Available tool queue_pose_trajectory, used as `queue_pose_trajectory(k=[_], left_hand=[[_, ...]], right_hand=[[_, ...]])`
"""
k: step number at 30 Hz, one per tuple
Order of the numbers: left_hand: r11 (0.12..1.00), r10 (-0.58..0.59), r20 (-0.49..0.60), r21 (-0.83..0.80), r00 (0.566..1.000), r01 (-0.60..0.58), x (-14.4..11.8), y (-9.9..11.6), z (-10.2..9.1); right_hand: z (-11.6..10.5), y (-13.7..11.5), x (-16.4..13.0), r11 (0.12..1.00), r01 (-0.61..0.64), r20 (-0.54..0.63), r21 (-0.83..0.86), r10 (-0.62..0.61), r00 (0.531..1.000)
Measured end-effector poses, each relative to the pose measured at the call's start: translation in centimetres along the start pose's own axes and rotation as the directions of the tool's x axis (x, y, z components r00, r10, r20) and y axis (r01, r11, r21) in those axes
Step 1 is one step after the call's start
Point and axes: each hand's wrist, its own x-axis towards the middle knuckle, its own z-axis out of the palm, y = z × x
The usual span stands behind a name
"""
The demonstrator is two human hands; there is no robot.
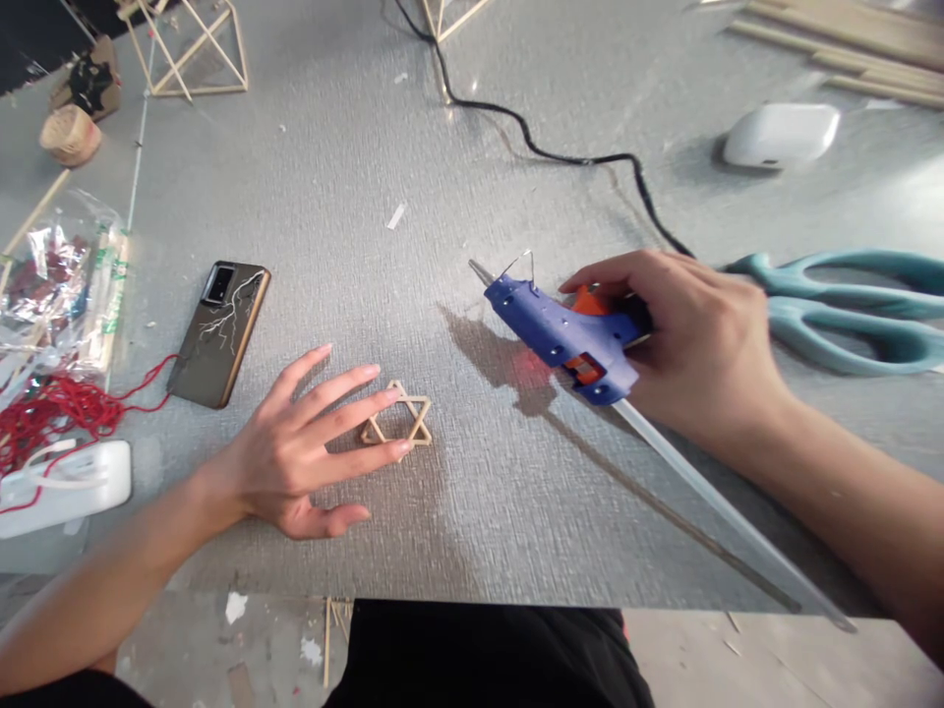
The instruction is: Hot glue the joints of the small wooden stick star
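Observation:
A small six-pointed star of thin wooden sticks (pixel 404 423) lies flat on the grey table (pixel 472 531). My left hand (pixel 310 452) rests beside it with fingers spread, the fingertips touching the star's left side. My right hand (pixel 693 344) grips a blue hot glue gun (pixel 564 339) with an orange trigger. Its nozzle points up and left, apart from the star. A long clear glue stick (pixel 723 511) juts from the gun's back toward the table's front edge. The gun's black cord (pixel 531 138) runs away to the far side.
Teal scissors (pixel 848 305) lie at the right, a white case (pixel 782 133) behind them. A phone (pixel 219 332) lies left of the star. Red string (pixel 51 418), a plastic bag of sticks (pixel 66 285) and a white object (pixel 63 487) crowd the left edge. Stick frames (pixel 192 49) stand at the back.

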Motion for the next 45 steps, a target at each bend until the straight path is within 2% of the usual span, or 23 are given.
queue_pose_trajectory(k=[34, 45], left_hand=[[1.0, -0.002, 0.011, -0.005, 1.0, 0.002, 0.12, 0.05, -0.07], [1.0, 0.012, 0.012, -0.005, 1.0, -0.012, -0.13, -0.11, 0.14]], right_hand=[[0.22, 0.16, -0.09, 1.0, 0.016, -0.024, -0.005, -0.016, 1.0], [-0.25, 0.03, -0.52, 0.999, -0.04, 0.002, -0.026, 0.04, 0.999]])
